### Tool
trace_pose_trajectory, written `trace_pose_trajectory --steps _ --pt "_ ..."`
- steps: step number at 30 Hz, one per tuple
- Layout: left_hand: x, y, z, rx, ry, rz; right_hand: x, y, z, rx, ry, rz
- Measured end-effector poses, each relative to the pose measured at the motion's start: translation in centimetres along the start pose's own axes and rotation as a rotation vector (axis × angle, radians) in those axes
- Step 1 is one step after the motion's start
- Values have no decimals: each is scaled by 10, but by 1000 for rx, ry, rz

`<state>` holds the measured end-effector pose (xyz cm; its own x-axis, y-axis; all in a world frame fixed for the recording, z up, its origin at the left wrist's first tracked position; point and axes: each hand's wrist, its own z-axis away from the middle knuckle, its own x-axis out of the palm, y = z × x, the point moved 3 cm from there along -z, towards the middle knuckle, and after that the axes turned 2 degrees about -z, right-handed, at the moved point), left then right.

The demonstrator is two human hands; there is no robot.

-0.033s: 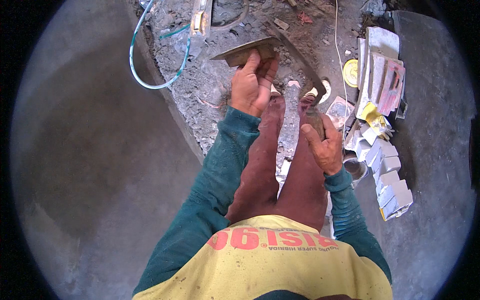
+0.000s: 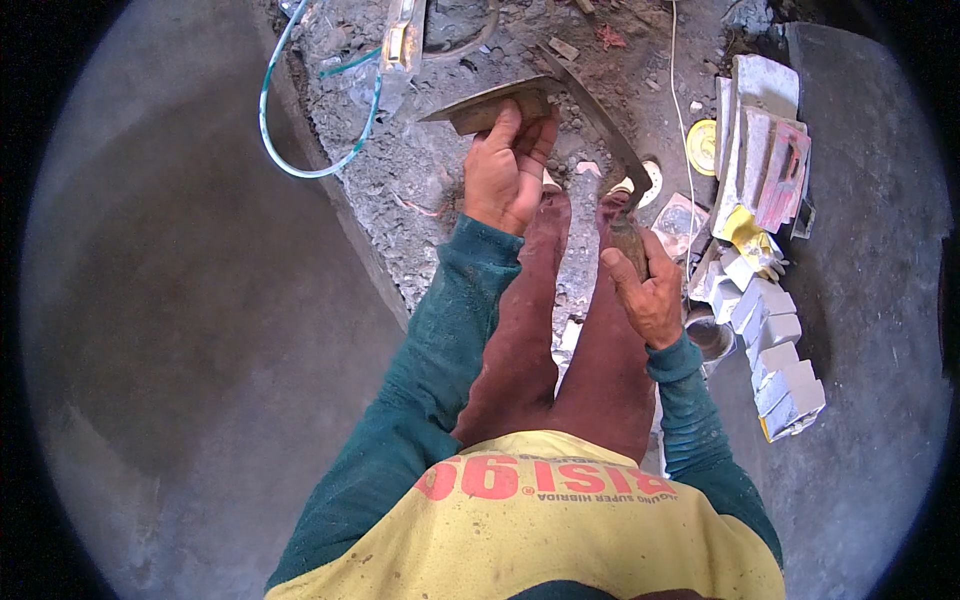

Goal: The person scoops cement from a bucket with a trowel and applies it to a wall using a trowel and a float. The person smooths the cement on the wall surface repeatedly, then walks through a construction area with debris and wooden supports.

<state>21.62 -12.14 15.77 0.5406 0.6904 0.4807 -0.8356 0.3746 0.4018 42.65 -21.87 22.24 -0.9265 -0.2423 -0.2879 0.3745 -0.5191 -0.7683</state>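
In my left hand [image 2: 503,178], raised in front of me, is a flat grey-brown piece [image 2: 490,106] with a pointed left end and a thicker block along its lower side. The thumb presses on the near side of it, while the other fingers are partly hidden behind. My right hand [image 2: 650,295] wraps round the wooden handle [image 2: 628,243] of a knife with a long, dark, slightly curved blade [image 2: 603,125]. The blade slants up and left, its far end near the flat piece's right end. I cannot tell whether the two touch.
Rough rubble ground [image 2: 400,170] lies ahead, beside smooth grey floor [image 2: 200,330]. A light-blue hose [image 2: 270,130] loops at upper left. On the right are stacked slabs [image 2: 765,85], a yellow disc [image 2: 702,147], a thin white cable [image 2: 680,110], a row of pale blocks [image 2: 768,320] and a bucket [image 2: 708,335].
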Motion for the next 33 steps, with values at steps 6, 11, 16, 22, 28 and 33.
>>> trace_pose_trajectory --steps 6,11,16,22,28,33 --pt "-15 14 -6 112 -153 -35 -3 30 -11 238 -44 -49" --pt "-39 23 -1 336 -250 -456 -17 13 0 256 -129 -261" --pt "-50 30 5 120 -256 -117 -24 -13 2 115 -166 -83" --pt "-57 60 14 569 -289 -729 -7 -28 3 -137 56 338" --pt "-50 78 9 437 -234 -362 6 -29 -4 -302 103 402" --pt "-56 68 4 743 -272 -688 -2 -45 -5 149 -334 -190"
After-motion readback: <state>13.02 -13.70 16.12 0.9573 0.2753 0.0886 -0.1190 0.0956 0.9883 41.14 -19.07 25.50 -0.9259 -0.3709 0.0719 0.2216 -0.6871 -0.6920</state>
